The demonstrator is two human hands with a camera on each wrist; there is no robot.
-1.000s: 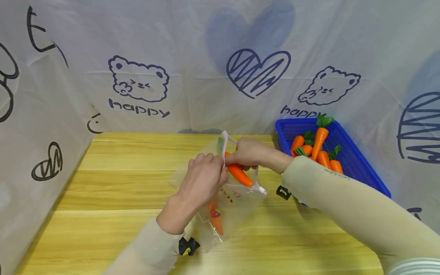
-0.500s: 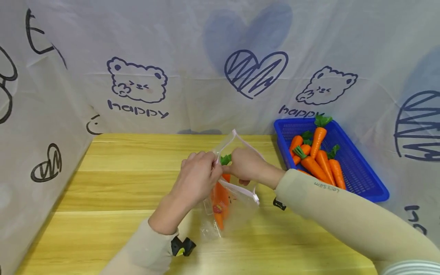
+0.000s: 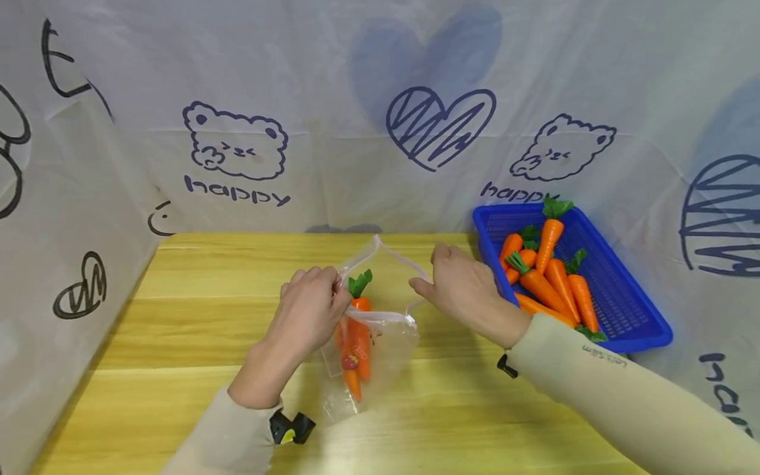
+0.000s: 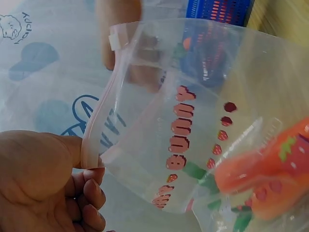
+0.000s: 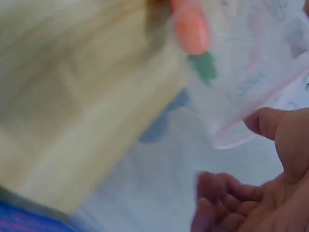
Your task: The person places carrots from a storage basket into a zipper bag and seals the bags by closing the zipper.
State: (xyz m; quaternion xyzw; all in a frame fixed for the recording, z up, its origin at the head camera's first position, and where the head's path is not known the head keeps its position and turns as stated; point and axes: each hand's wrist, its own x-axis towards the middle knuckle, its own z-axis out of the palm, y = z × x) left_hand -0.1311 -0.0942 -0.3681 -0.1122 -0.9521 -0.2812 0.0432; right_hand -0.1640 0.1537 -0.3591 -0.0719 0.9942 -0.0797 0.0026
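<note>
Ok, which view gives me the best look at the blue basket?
The head view: it shows the blue basket almost whole, carrots inside, the right sleeve covering a little. The left wrist view catches part at the top, some through the zip bag; the right wrist view, a blurred sliver bottom left.

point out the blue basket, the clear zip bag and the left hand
Blue basket (image 3: 614, 280), head view: bare inside of its right wall.
Clear zip bag (image 3: 390, 353), head view: see-through front below the opening.
Left hand (image 3: 305, 309), head view: back of the hand.
</note>
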